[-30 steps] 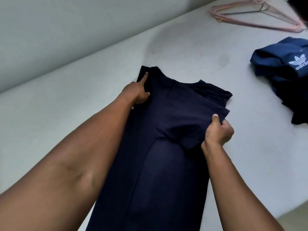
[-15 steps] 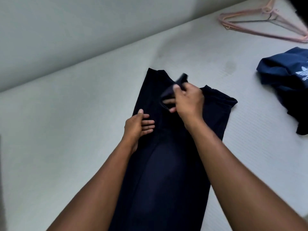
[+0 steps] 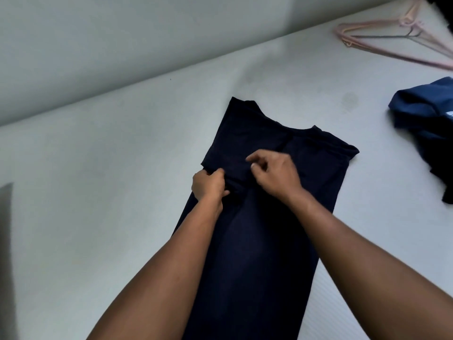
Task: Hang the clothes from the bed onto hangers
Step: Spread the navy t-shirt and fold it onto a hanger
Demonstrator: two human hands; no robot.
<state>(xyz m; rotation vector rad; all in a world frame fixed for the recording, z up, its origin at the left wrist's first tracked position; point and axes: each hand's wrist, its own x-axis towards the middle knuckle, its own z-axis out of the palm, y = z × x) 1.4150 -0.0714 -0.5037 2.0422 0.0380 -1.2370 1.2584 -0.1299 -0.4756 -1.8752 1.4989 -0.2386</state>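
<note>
Desk: Hands first. What did each hold?

Photographer: The left hand (image 3: 209, 186) pinched a fold at the left edge of the dark navy garment (image 3: 257, 253), fingers curled round the cloth. The right hand (image 3: 274, 177) sat just beside it on the fabric, fingers bent; blur kept me from telling whether it gripped anything.

Desk: Why there?

Photographer: My reading: the garment lay flat and lengthwise on the bed (image 3: 122, 217), neckline away from the person, so both hands worked its upper part, likely straightening it for a hanger.

Desk: And the hangers?

Photographer: The pink hangers (image 3: 344, 36) lay in a loose stack at the bed's far right, well apart from the garment and carrying nothing. A crumpled blue pile of clothes (image 3: 421, 111) waited near them, also on the bed. Nothing was hung yet.
</note>
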